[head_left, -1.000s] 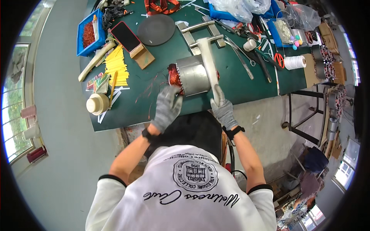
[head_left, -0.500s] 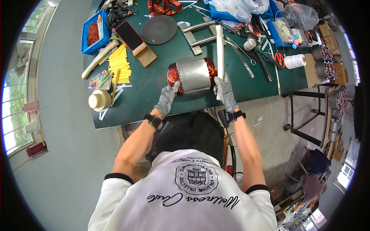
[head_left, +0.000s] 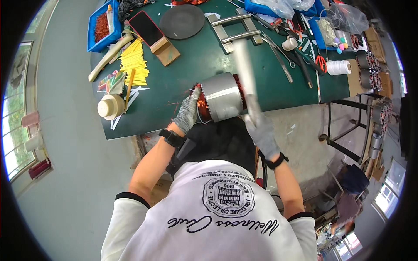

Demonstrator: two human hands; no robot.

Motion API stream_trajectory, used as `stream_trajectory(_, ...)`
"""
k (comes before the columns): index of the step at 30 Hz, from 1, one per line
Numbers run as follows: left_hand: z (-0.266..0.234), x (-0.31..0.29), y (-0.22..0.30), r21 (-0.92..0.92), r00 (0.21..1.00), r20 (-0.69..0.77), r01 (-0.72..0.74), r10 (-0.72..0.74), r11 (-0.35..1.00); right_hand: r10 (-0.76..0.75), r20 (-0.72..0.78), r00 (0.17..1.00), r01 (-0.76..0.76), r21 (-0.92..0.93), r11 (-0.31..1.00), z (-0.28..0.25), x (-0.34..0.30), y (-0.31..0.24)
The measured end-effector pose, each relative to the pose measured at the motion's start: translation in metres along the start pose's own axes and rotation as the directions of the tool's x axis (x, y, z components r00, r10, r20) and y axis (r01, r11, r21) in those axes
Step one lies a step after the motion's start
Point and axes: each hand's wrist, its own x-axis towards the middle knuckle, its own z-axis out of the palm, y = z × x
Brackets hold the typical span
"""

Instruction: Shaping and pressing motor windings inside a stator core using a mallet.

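Phone (head_left: 146,27), dark screen w/ red rim, leans on a wood block (head_left: 165,50) at bench (head_left: 183,74) far-left. Clear plastic bags (head_left: 278,6) lie in blue trays at far edge, right. Small multicolour packet (head_left: 112,81) just beside yellow strips (head_left: 134,65).

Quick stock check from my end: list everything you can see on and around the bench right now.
motor stator: 1, silver with copper windings, bench front edge
pale stick tool: 1, blurred, over stator
bench: 1, green top
yellow strips: 1 pile, bench left
blue tray: 1, far left corner
phone on wooden stand: 1, black
black disc: 1, bench rear
tape roll: 1, cream, front left
white spool: 1, bench right
left hand: grey glove, on stator's copper end
right hand: grey glove, gripping stick tool
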Motion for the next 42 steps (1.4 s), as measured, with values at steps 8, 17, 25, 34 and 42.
stream_trajectory(8,-0.012,0.008,-0.006,-0.011,0.998,0.069,-0.003,0.004,1.0,-0.136,-0.142,0.98,0.133,-0.028,0.991,-0.008,0.001,-0.012)
stream_trajectory(17,-0.015,0.01,-0.011,-0.06,0.993,0.119,0.035,-0.028,0.998,-0.308,-0.223,0.925,0.313,-0.013,0.95,-0.01,-0.004,0.004)
stream_trajectory(25,-0.006,0.005,0.002,-0.151,0.985,0.172,0.051,-0.024,0.987,-0.29,-0.315,0.904,0.33,0.082,0.94,-0.017,-0.007,-0.014)
stream_trajectory(34,0.005,0.021,0.023,-0.162,0.998,0.038,0.053,-0.047,0.985,-0.256,-0.394,0.883,0.313,0.088,0.946,0.009,0.002,0.004)
stream_trajectory(42,0.004,0.016,0.007,0.177,0.962,0.034,-0.273,0.272,0.946,-0.187,-0.241,0.952,0.175,-0.071,0.982,0.004,0.018,-0.009)
